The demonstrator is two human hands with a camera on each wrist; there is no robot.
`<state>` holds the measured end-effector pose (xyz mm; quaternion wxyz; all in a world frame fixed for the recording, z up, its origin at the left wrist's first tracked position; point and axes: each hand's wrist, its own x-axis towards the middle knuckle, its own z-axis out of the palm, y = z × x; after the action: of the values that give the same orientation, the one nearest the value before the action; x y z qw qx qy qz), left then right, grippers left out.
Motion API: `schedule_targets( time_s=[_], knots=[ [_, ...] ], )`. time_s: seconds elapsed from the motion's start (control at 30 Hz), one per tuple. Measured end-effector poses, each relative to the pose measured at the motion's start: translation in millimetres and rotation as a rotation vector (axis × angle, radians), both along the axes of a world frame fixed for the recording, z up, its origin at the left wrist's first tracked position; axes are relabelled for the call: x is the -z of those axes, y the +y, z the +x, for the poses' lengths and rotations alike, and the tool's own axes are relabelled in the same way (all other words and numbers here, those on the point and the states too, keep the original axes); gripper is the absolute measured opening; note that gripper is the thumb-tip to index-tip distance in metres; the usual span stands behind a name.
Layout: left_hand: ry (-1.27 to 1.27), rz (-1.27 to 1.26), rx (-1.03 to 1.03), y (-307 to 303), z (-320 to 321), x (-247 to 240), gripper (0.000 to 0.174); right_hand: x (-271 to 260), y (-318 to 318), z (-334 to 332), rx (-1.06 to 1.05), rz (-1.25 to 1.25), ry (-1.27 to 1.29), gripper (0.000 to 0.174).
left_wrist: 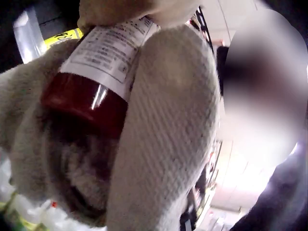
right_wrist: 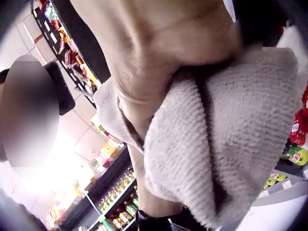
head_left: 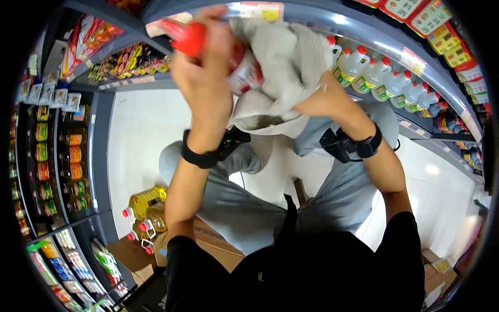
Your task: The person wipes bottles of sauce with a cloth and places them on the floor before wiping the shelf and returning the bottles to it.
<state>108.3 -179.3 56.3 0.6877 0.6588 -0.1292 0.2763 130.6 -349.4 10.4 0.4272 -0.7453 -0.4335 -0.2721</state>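
In the head view my left hand (head_left: 208, 83) grips a red-capped bottle (head_left: 248, 73) near its cap, and the bottle leans sideways, blurred. My right hand (head_left: 319, 100) holds a grey-beige ribbed cloth (head_left: 291, 57) against the bottle's lower part. The left wrist view shows the bottle's white printed label and dark red lower end (left_wrist: 89, 94), with folds of the cloth (left_wrist: 166, 115) on both sides. In the right wrist view the cloth (right_wrist: 250, 110) covers the fingers of my right hand (right_wrist: 149, 62).
A shelf edge (head_left: 358, 31) runs just beyond my hands, with red-capped clear jugs (head_left: 384, 86) below it. Shelves of bottles (head_left: 75, 156) stand at the left. Oil jugs (head_left: 148, 205) and a cardboard box (head_left: 208, 236) are on the floor by my left leg.
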Motion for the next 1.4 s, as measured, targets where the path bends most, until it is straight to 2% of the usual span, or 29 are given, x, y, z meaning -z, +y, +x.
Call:
schedule_targets(
  time_s=[0.03, 0.07, 0.13, 0.17, 0.2, 0.23, 0.27, 0.33, 0.4, 0.47, 0.57, 0.6, 0.63, 0.67, 0.7, 0.77, 0.8, 0.87, 0.9, 0.97, 1.0, 1.07, 1.13, 1.17, 1.2, 1.27, 1.33, 1.37, 1.4],
  knots=[
    [-0.024, -0.166, -0.009, 6.0, 1.0, -6.1, 0.033, -1.6, -0.5, -7.1, -0.156, 0.059, 0.417, 0.053],
    [-0.055, -0.328, -0.011, 10.2, 5.9, -13.1, 0.038, -9.5, 3.0, -9.0, -0.164, 0.068, 0.417, 0.053],
    [-0.099, -0.626, 0.008, 19.0, 12.3, -18.6, 0.039, -25.1, 9.8, -13.5, -0.260, 0.365, 1.465, 0.046],
    [-0.065, -0.625, 0.087, 22.1, 17.5, -10.3, 0.040, -25.5, 18.7, -18.2, -0.345, 0.580, 1.604, 0.040],
    [-0.031, -0.627, 0.166, 21.1, 18.9, -9.2, 0.041, -18.0, 21.7, -16.4, -0.342, 0.574, 1.599, 0.040],
    [-0.032, -0.513, -0.071, 9.6, 21.4, -4.9, 0.042, -6.9, 25.0, -12.0, -0.409, 0.650, 1.587, 0.040],
    [-0.069, -0.453, -0.029, 6.9, 20.9, -2.2, 0.041, -5.7, 27.6, -8.8, -0.475, 0.724, 1.572, 0.040],
    [-0.062, -0.435, 0.006, 7.9, 21.7, -3.2, 0.037, -13.9, 18.7, -3.4, -0.457, 0.663, 1.588, 0.040],
    [-0.077, -0.445, 0.044, 7.4, 19.5, 4.0, 0.035, -29.3, 16.0, -2.4, -0.277, 0.632, 1.456, 0.044],
    [-0.093, -0.482, 0.064, 2.2, 16.2, 6.1, 0.027, -11.9, 13.4, 6.8, -0.225, 0.599, 1.345, 0.047],
    [-0.016, -0.517, 0.065, 0.4, 4.4, 1.2, 0.024, 18.5, 12.9, 33.7, 0.198, 0.008, -0.087, 0.055],
    [0.081, -0.280, 0.007, 1.8, 2.6, 3.0, 0.022, 5.3, 15.3, 26.1, 0.187, 0.003, -0.089, 0.055],
    [0.185, -0.042, -0.054, 2.8, -0.8, 6.3, 0.020, -9.2, 14.9, 14.2, 0.044, 0.034, 0.024, 0.062],
    [0.106, 0.026, -0.222, -6.8, -4.0, 12.6, 0.020, -17.2, 18.3, 6.3, -0.103, 0.066, 0.140, 0.069],
    [0.098, -0.090, -0.169, -9.2, -2.2, 20.1, 0.019, -9.5, 23.3, 8.3, 0.000, -0.024, 0.186, 0.079],
    [0.115, -0.283, -0.027, -3.5, -1.3, 22.3, 0.019, -3.8, 28.7, 4.6, -0.014, -0.040, 0.225, 0.077],
    [0.231, -0.279, 0.001, 1.5, -6.5, 14.0, 0.020, -4.2, 32.5, 3.5, -0.003, -0.052, 0.247, 0.075],
    [0.248, -0.399, 0.035, 19.7, 2.2, 19.2, 0.025, -7.9, 37.9, 4.9, 0.006, -0.063, 0.245, 0.072],
    [0.259, -0.481, 0.094, 28.4, 1.7, 12.2, 0.017, -7.8, 35.0, 9.9, -0.044, -0.040, 0.148, 0.074],
    [0.151, -0.529, 0.099, 44.8, 6.2, -1.6, 0.020, -7.9, 24.3, 18.1, -0.089, -0.067, -0.072, 0.075],
    [0.069, -0.553, 0.134, 56.1, 8.7, -13.2, 0.022, -7.3, 17.7, 21.2, -0.099, -0.066, -0.067, 0.075],
    [-0.100, -0.428, 0.267, 84.7, 2.6, -43.0, 0.024, -2.2, 3.0, 24.4, 0.091, -0.174, -0.353, 0.070],
    [-0.233, -0.325, 0.277, 118.7, -21.4, -77.1, 0.022, 4.9, -10.5, 39.2, 0.125, -0.150, -0.240, 0.069],
    [-0.217, -0.365, 0.012, 120.2, -36.2, -95.6, 0.020, 7.4, -13.9, 43.9, 0.170, -0.132, -0.132, 0.069],
    [-0.195, -0.400, -0.255, 123.1, -49.7, -106.8, 0.020, -3.0, -16.8, 40.8, 0.316, -0.274, -0.410, 0.067],
    [-0.249, -0.301, -0.281, 231.5, -66.6, -92.0, 0.042, -1.2, -24.9, 41.5, 0.386, -0.270, -0.394, 0.072],
    [-0.315, -0.232, -0.483, 212.5, -103.6, -87.0, 0.058, -4.3, -23.9, 37.9, 0.459, -0.244, -0.384, 0.066],
    [-0.337, -0.372, -0.215, 240.2, -121.1, -75.8, 0.047, -4.9, -24.1, 35.1, 0.545, -0.232, -0.380, 0.061],
    [-0.269, -0.363, -0.397, 213.5, -135.9, -72.8, 0.045, -4.8, -24.8, 32.7, 0.536, -0.228, -0.376, 0.061]
  ],
)
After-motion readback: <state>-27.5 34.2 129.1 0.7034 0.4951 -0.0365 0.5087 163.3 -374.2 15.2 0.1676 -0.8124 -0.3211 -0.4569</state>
